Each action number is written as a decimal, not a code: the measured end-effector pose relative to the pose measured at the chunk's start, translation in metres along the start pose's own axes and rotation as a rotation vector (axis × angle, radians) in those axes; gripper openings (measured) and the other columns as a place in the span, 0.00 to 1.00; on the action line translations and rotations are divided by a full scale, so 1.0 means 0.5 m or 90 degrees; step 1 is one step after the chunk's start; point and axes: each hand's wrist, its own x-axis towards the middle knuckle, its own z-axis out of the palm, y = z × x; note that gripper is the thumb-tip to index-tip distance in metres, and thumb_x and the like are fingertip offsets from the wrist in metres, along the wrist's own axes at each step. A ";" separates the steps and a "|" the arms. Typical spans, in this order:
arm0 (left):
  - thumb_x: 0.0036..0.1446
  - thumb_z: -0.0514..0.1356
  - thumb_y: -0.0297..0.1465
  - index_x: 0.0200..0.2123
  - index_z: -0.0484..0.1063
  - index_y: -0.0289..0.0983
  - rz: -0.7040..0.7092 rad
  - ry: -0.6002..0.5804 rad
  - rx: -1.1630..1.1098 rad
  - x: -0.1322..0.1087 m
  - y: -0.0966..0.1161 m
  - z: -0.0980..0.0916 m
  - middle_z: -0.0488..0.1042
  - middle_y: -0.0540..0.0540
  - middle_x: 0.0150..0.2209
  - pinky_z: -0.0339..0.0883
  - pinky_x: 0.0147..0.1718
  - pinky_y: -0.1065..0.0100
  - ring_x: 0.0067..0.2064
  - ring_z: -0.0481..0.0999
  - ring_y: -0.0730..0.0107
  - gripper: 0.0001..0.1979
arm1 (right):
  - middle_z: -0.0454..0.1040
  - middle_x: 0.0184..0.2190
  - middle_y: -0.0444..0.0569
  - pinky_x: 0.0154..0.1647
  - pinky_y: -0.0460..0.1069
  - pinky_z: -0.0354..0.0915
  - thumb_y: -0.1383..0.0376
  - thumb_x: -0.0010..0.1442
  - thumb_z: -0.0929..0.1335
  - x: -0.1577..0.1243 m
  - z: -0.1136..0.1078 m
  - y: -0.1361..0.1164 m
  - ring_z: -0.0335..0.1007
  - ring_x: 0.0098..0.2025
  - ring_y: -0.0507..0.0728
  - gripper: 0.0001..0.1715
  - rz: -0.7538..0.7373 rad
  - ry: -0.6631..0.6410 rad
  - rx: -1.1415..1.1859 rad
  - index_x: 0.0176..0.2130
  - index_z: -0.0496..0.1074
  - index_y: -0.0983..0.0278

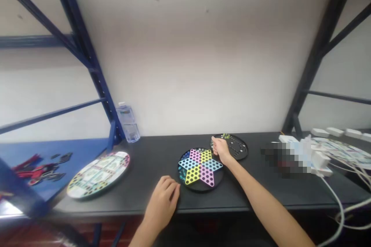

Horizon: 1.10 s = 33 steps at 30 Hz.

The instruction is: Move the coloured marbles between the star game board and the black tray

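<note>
Pale-blue tips (186,164) of the star board (199,167) point left and right; hands (222,150) look curled, grip unclear.

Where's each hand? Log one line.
left hand: beside multicoloured star-shaped board | right hand: at rear round black tray | right hand's contents: unclear

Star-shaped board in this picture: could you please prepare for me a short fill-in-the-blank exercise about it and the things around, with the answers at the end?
1. The star-shaped board has ____ points.
2. The person's hand that is farther forward, closer to the wall, is the ____ one.
3. The rack post next to the clear bottle is ____ in colour.

Missing words: six; right; blue.
</note>
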 end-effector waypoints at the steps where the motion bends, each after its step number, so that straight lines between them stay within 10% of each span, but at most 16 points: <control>1: 0.63 0.51 0.27 0.33 0.73 0.38 0.003 0.000 0.001 0.000 0.000 0.000 0.72 0.43 0.34 0.69 0.44 0.57 0.43 0.68 0.63 0.11 | 0.49 0.10 0.36 0.12 0.45 0.44 0.51 0.54 0.66 0.000 0.003 0.000 0.43 0.12 0.47 0.25 0.028 -0.016 0.063 0.19 0.52 0.60; 24: 0.62 0.51 0.27 0.31 0.71 0.38 -0.030 -0.028 0.019 -0.004 -0.004 0.004 0.71 0.44 0.34 0.67 0.42 0.60 0.40 0.69 0.64 0.11 | 0.53 0.12 0.35 0.18 0.45 0.57 0.52 0.56 0.67 -0.010 -0.001 -0.003 0.46 0.13 0.45 0.24 0.027 -0.086 0.142 0.21 0.54 0.61; 33: 0.62 0.51 0.28 0.31 0.72 0.38 -0.024 -0.018 0.028 -0.004 -0.004 0.004 0.71 0.44 0.34 0.66 0.41 0.61 0.38 0.70 0.65 0.11 | 0.52 0.13 0.35 0.15 0.43 0.45 0.52 0.53 0.69 -0.001 0.006 0.008 0.44 0.14 0.45 0.25 0.015 -0.085 0.157 0.21 0.53 0.61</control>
